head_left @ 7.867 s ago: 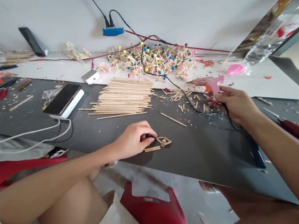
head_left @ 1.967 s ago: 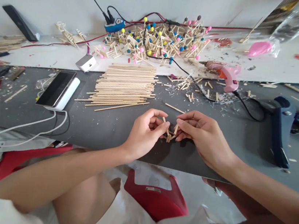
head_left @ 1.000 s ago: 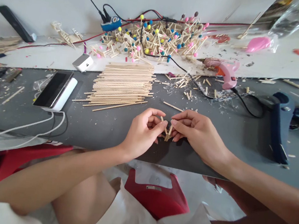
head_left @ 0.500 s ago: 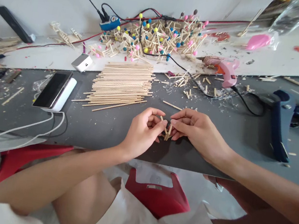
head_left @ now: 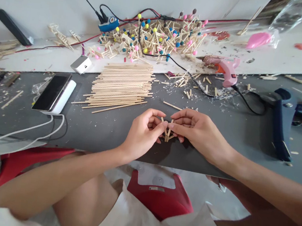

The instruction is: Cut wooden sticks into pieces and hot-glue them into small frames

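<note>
Just above the near table edge, my left hand [head_left: 145,131] and my right hand [head_left: 195,128] meet over a small frame of short wooden sticks [head_left: 167,136]. My left thumb and fingers pinch its left side. The right thumb and forefinger press on a stick at its right side. Fingers hide much of the piece, so how its sticks join cannot be seen fully. Beyond the hands lies a loose wooden stick [head_left: 172,105]. A stack of long thin wooden sticks [head_left: 122,85] rests to the left of it.
A pink glue gun [head_left: 228,71] lies at the back right, its black cord trailing. Dark blue cutters [head_left: 283,123] lie at right. Behind is a heap of stick pieces with coloured balls [head_left: 155,37]. A phone [head_left: 52,92] on a white block is at left.
My right hand has shifted slightly left, its fingertips now closer to the left hand and over the stick frame. The left hand stays nearly in place. The view has moved slightly.
</note>
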A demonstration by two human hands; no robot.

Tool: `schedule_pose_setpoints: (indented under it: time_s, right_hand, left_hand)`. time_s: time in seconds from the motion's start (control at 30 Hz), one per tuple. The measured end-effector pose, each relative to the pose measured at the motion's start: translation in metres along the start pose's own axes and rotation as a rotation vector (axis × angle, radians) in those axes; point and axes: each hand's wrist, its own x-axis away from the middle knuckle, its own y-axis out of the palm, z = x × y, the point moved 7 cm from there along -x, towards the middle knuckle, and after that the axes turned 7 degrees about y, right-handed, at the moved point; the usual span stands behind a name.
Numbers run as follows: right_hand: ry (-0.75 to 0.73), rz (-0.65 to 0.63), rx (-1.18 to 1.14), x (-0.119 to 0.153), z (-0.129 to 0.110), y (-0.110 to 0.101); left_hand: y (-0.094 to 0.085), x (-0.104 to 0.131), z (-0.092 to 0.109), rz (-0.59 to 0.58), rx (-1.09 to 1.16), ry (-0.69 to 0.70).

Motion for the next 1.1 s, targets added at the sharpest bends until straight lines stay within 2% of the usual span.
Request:
schedule_pose_setpoints:
  time_s: [0.23,0.47,0.87,1.1]
  right_hand:
    - [0.035,0.018,0.029,0.005,0.001,0.001]
    - [0.135,-0.003,0.010,0.010,0.006,0.005]
    - [0.168,-0.006,-0.088,0.012,0.007,0.008]
    - [0.180,-0.058,-0.141,0.008,0.007,0.010]
  left_hand:
    - [0.000,-0.001,-0.002,-0.010,-0.006,0.002]
    - [-0.001,0.000,-0.004,-0.012,0.007,0.000]
    - [-0.001,0.000,-0.004,-0.002,0.002,0.004]
    - [-0.002,0.000,-0.004,0.017,0.008,0.024]
